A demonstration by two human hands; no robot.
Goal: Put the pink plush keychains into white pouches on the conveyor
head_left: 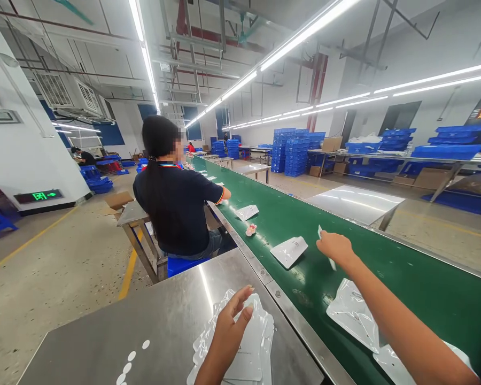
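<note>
our right hand pinches a thin white piece; our left hand, thumb apart, could, brushing, scatter stacked glossy white pouches.

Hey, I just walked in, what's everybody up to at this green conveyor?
The person's right hand holds what looks like a white pouch, seen nearly edge-on, above the green conveyor belt. Their left hand, fingers loosely open, is over a pile of white pouches on the metal table; contact is hard to tell. More pouches lie spaced along the belt, beside a small pinkish item. Farther along, a seated co-worker reaches an arm toward the belt.
</note>
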